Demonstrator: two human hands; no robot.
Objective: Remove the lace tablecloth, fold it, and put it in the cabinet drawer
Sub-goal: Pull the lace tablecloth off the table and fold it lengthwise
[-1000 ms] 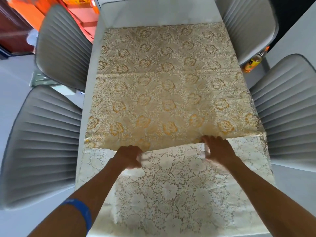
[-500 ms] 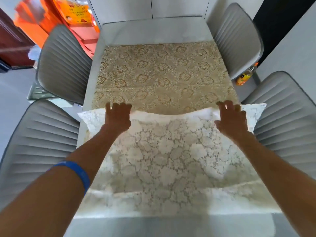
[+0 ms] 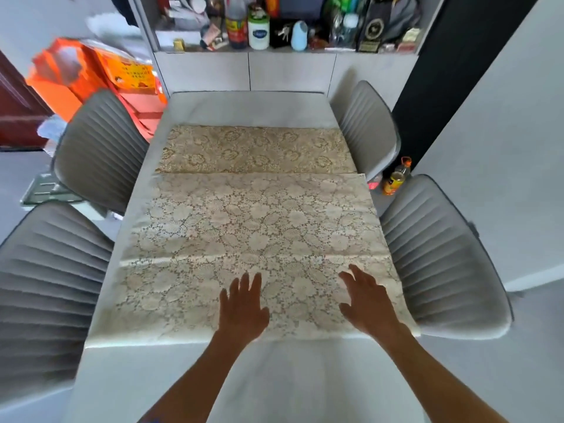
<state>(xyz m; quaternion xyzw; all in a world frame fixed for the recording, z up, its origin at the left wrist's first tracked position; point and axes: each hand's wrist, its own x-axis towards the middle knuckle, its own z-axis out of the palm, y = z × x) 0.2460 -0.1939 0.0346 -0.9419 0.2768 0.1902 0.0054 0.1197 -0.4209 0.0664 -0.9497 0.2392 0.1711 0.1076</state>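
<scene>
The lace tablecloth (image 3: 256, 227) lies on the grey table (image 3: 244, 108), folded over itself: a pale underside covers the near part and a strip of golden flowered face (image 3: 256, 149) shows beyond the folded edge. My left hand (image 3: 244, 306) rests flat on the near part of the cloth, fingers spread. My right hand (image 3: 367, 300) hovers or presses just to the right of it, fingers apart, holding nothing. The cabinet (image 3: 293, 71) stands behind the table's far end with closed grey fronts.
Two grey ribbed chairs (image 3: 100, 148) flank the table on the left and two more chairs (image 3: 436, 251) on the right. A yellow bottle (image 3: 396, 178) stands on the floor at the right. Orange bags (image 3: 100, 74) lie at the back left. Bottles and jars crowd the cabinet shelf (image 3: 259, 29).
The near edge of the cloth was carried away from me and laid down over the far part. Both hands let go and came back to the near part, now flat on it.
</scene>
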